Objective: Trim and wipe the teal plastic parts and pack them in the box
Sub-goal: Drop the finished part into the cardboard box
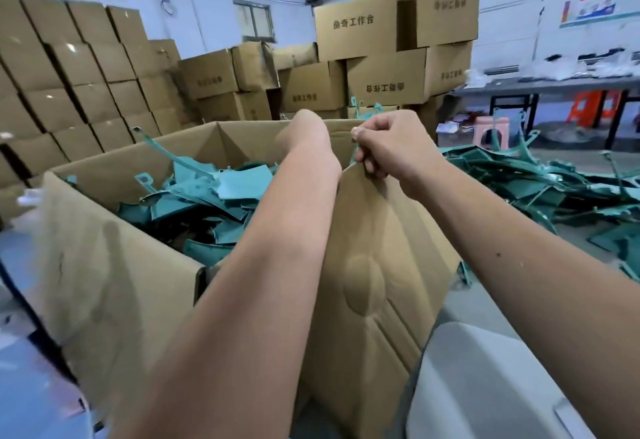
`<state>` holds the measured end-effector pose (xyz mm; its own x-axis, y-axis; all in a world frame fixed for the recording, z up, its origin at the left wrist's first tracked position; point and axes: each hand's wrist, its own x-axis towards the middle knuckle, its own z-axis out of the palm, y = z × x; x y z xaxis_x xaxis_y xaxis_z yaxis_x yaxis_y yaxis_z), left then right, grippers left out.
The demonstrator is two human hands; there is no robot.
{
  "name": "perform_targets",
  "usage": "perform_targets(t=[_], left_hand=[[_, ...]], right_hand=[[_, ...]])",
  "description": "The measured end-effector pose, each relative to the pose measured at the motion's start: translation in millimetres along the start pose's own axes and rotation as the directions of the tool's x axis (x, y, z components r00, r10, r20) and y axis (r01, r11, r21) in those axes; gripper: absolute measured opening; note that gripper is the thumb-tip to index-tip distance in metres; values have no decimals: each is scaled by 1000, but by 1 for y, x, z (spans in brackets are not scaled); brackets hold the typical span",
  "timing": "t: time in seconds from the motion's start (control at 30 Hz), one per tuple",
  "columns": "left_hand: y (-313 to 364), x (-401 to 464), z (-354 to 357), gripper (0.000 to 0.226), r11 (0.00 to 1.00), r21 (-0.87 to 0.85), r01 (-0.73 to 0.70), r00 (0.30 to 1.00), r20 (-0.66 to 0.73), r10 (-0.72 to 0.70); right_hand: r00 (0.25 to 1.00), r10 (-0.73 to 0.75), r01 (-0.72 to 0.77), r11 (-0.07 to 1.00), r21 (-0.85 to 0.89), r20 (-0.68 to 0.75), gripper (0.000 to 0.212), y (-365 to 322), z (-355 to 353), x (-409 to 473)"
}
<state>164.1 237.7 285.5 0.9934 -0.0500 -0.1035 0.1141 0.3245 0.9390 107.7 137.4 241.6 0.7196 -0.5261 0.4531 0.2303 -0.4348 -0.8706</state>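
The right hand (394, 151) had its fingers (372, 164) curled, pinching the top edge of the near flap (374, 265) of the open box (114, 265), with a sliver of teal showing by the thumb. The left hand (304, 133) reached over the box rim, bent away so its fingers could not be seen. Teal plastic parts (221, 196) lay jumbled inside the box, leaving room near its far wall. A loose heap of parts (540, 182) spread on the floor just right of the box. Stacked cartons (356, 29) filled the back, and a long table (554, 83) stood at far right.
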Motion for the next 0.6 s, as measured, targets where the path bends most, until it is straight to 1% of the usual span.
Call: perform_targets(t=[0.03,0.07,0.1,0.13,0.17,0.2,0.23,0.27,0.33,0.37,0.4,0.43,0.5,0.57,0.6], left_hand=[[-2,-3,3,34,999,27,-20,1000,-20,21],[-4,-14,7,28,994,62,-90,995,-38,92],[-8,-23,12,23,968,139,-210,975,-49,218],[-18,-31,19,21,909,218,-354,930,-19,367],[-30,-40,25,20,837,259,-483,869,19,495],[-42,-49,31,18,765,265,-587,804,79,590],[-56,-61,38,15,706,257,-659,750,163,641],[-72,-71,46,14,656,251,-712,703,258,663],[-112,-87,64,16,601,252,-758,641,456,617],[-131,-93,69,18,583,267,-768,620,538,571],[-153,-98,76,19,585,289,-758,620,598,508],[-175,-102,82,19,595,318,-738,630,639,441],[-219,-109,95,17,642,388,-662,675,680,285],[-258,-116,104,15,673,463,-577,711,690,135],[-276,-119,108,13,666,502,-551,725,683,85]], right_hand=[[1000,1,-1,1000,23,6,25,-1,-2,-3],[1000,-2,2,999,48,11,24,1,-7,-8],[1000,-9,8,998,66,16,24,5,-11,-14],[1000,-9,7,997,72,17,23,11,-20,-23],[1000,1,-2,998,63,16,23,21,-31,-33],[1000,16,-17,999,41,9,24,32,-42,-45],[999,36,-36,999,5,-13,26,46,-59,-58],[998,59,-60,997,-37,-39,27,61,-76,-71],[985,113,-133,980,-150,-132,25,95,-118,-98],[973,129,-176,953,-249,-194,24,110,-139,-111],[955,134,-229,899,-373,-263,22,127,-162,-125],[935,124,-287,815,-503,-333,21,142,-184,-138],[881,77,-420,582,-696,-467,17,168,-228,-163],[826,74,-546,351,-761,-559,15,189,-259,-187],[794,116,-604,249,-757,-596,21,199,-270,-196]])
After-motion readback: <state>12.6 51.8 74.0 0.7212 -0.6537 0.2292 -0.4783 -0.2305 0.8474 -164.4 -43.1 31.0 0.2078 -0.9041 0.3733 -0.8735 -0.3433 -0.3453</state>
